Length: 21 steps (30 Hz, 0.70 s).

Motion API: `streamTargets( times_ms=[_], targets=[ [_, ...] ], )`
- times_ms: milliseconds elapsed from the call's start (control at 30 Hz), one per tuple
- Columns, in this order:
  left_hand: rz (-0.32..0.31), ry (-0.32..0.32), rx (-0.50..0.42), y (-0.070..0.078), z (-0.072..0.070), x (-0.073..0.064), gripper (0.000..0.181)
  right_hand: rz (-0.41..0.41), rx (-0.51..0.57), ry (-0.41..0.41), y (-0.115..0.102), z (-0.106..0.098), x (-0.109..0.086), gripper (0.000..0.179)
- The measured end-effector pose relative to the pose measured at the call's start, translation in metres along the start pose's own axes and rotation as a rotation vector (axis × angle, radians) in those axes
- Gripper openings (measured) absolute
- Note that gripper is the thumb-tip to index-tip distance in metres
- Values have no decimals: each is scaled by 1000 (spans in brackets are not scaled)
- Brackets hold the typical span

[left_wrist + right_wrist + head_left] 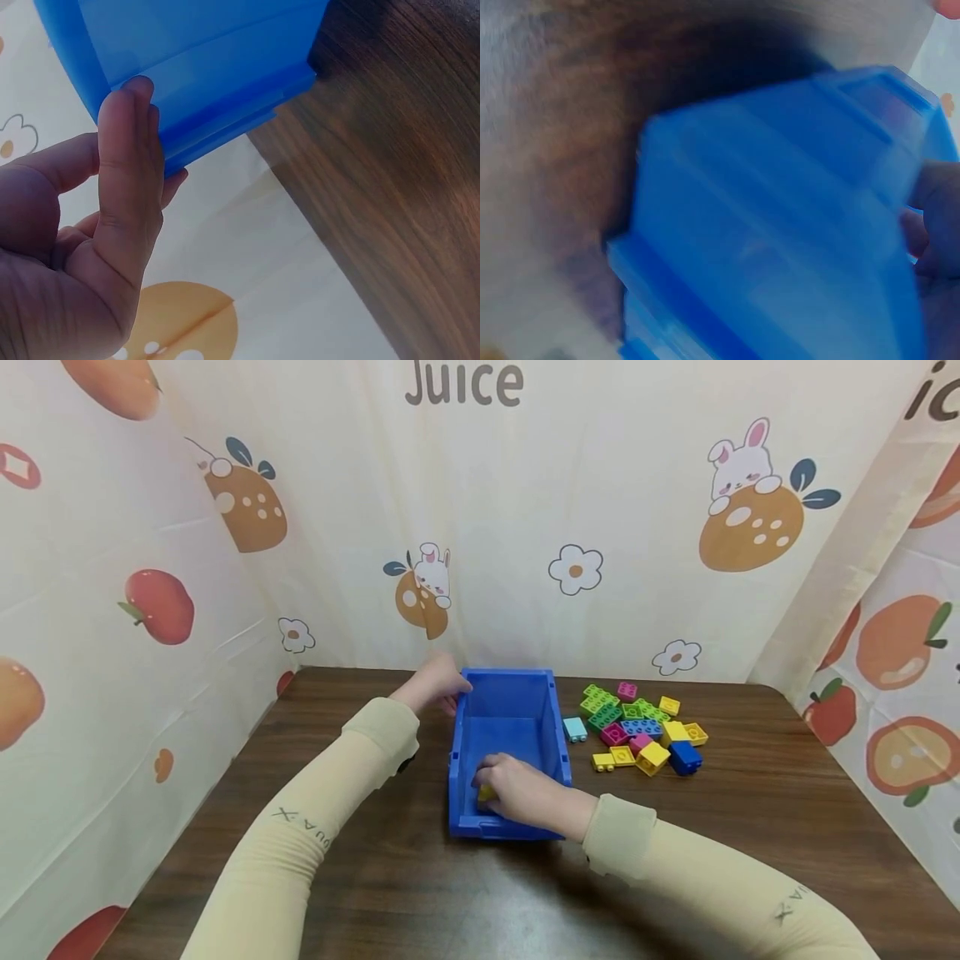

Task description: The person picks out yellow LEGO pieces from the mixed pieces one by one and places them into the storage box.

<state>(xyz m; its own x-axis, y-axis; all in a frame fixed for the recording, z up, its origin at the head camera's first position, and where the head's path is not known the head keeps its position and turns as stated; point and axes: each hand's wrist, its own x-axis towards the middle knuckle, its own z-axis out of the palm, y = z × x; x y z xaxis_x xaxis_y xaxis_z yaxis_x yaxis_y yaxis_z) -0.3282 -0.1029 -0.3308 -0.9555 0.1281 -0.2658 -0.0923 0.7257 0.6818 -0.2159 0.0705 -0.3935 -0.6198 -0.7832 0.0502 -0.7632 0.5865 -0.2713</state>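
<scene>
A blue plastic bin [510, 672] stands on the table with its low front end towards me. My left hand [438, 683] holds it at the back left corner, thumb at the rim. In the left wrist view, the fingers [124, 165] lie along the bin's outer wall [217, 67]. My right hand [517, 789] reaches down inside the front of the bin, its fingers curled round a yellow toy brick [487, 795], mostly hidden by the hand. The right wrist view shows mainly the bin's outside [772, 225], with that hand partly hidden behind its wall.
Right of the bin lies a loose pile of toy bricks: a light blue brick [575, 729] nearest it, green bricks [604, 717], a dark blue brick [685, 758], yellow bricks [652, 758] and several pink ones. A printed curtain [510, 527] hangs behind the dark wooden table [360, 877].
</scene>
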Motion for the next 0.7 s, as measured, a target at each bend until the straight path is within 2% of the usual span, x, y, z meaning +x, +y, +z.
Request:
streamTargets(
  times_ms=[333,700],
  targets=[
    [-14,1,52,2,1,1,21,19,-1,-57,-6,-36,-7,26],
    [-14,10,55,2,2,2,19,12,-67,-6,-5,-76,-17,29]
  ],
)
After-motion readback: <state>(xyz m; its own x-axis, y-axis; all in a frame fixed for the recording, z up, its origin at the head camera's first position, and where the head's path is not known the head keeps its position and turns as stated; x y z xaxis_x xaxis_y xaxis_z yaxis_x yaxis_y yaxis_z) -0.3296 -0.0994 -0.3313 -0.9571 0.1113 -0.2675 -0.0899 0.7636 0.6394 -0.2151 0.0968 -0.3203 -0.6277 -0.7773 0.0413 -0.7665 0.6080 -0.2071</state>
